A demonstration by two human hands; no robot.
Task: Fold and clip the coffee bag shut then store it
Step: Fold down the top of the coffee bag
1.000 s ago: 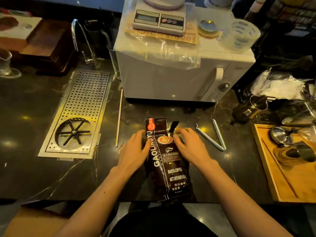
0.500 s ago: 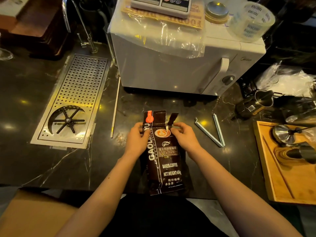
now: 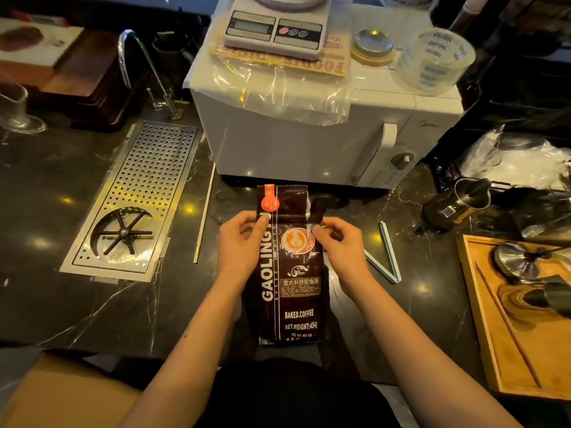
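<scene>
A dark brown coffee bag [image 3: 289, 291] with white "GAOLING" lettering lies on the black marble counter, its torn top pointing toward the microwave. My left hand [image 3: 239, 242] pinches the bag's left edge just below the orange seal. My right hand [image 3: 338, 245] pinches the right edge beside the torn corner flap. The top stands flat, with no fold in it. A pale blue sealing clip [image 3: 387, 257] lies open in a V on the counter, just right of my right hand.
A white microwave [image 3: 309, 143] stands right behind the bag, with a scale [image 3: 275, 26] and tape roll [image 3: 434, 61] on top. A perforated steel rinser tray [image 3: 136, 199] and a thin stick [image 3: 204, 211] lie left. A milk pitcher [image 3: 457, 202] and wooden tray [image 3: 491, 319] with metal tools sit right.
Both hands have slid up the bag's sides and now pinch its upper edges. The camera has moved closer and tilted.
</scene>
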